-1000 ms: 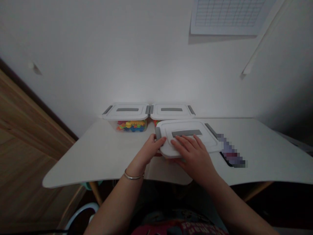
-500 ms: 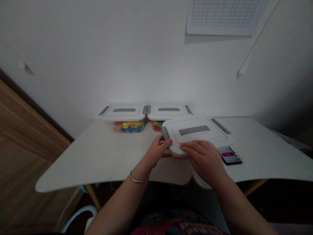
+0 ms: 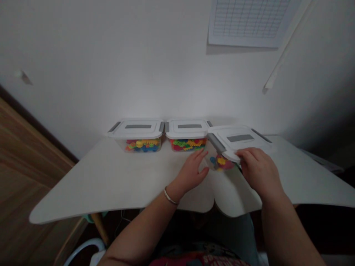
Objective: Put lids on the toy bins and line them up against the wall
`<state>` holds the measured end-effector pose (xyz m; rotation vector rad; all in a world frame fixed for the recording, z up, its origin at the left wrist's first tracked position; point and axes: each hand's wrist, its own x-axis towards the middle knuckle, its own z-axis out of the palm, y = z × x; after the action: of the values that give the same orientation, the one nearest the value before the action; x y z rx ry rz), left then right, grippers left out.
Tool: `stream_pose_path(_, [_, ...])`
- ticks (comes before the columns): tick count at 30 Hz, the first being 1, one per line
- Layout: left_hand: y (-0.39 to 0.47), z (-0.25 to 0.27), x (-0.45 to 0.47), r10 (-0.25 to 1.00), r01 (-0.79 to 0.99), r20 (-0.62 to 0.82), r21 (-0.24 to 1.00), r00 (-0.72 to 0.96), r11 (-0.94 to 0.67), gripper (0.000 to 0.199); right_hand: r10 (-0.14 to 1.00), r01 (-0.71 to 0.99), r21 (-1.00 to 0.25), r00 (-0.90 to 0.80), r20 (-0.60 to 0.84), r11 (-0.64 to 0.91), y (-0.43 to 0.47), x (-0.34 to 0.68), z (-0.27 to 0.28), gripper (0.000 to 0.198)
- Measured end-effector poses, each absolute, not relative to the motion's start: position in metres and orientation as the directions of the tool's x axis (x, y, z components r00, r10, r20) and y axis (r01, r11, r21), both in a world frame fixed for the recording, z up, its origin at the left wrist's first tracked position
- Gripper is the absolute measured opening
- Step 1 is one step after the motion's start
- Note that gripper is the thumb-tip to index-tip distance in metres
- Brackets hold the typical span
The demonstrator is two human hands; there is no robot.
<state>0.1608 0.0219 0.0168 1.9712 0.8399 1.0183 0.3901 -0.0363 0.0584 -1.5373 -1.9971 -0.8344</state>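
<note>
A clear storage box with a white lid (image 3: 235, 136) and grey latches stands at the right, turned at an angle, colourful plastic pieces (image 3: 223, 161) showing through its wall. My right hand (image 3: 257, 170) grips the front edge of that lid, fingers curled over the rim. Beside the box's left wall is my left hand (image 3: 192, 170), thumb and fingers apart; whether its fingertips touch the wall I cannot tell. Behind it, a second lidded box (image 3: 187, 130) and a third lidded box (image 3: 135, 129) stand side by side, both holding bright plastic pieces.
The boxes rest on a white table (image 3: 111, 184) with a wavy front edge, pushed against a white wall (image 3: 152, 66). A printed grid sheet (image 3: 246, 26) hangs on the wall. Wooden panelling (image 3: 22, 184) is at the left. A pale curved tube (image 3: 85, 245) is below the table.
The angled box has shifted right and back, with my right hand moving along on its lid. My left hand has come off the left latch and opened. The phone is now hidden.
</note>
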Motion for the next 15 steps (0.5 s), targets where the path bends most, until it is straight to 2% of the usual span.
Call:
stream_pose_path(2, [0.03,0.025,0.149,0.767,0.446,0.477,0.627,0.429,-0.639,0.056,0.673,0.967,0.185,-0.255,0.695,0.175,-0.035,0.4,0.059,0.019])
stream_pose_path(4, [0.042,0.033,0.133,0.781,0.64,0.547,0.49,0.303,-0.591,0.058,0.668,0.964,0.201,-0.266,0.695,0.174,-0.036,0.406,0.059,0.02])
stream_pose_path(6, [0.054,0.038,0.116,0.805,0.782,0.581,0.444,0.121,-0.438,0.061,0.675,0.965,0.215,-0.257,0.692,0.147,-0.038,0.41,0.059,0.02])
stream_pose_path(9, [0.072,0.038,0.091,0.822,0.87,0.565,0.439,-0.072,-0.225,0.066,0.686,0.968,0.24,-0.225,0.692,0.076,-0.038,0.414,0.056,0.019])
stream_pose_path(15, [0.083,0.032,0.076,0.83,0.918,0.557,0.314,0.027,-0.241,0.065,0.69,0.968,0.248,-0.153,0.707,-0.039,-0.016,0.427,0.051,0.02])
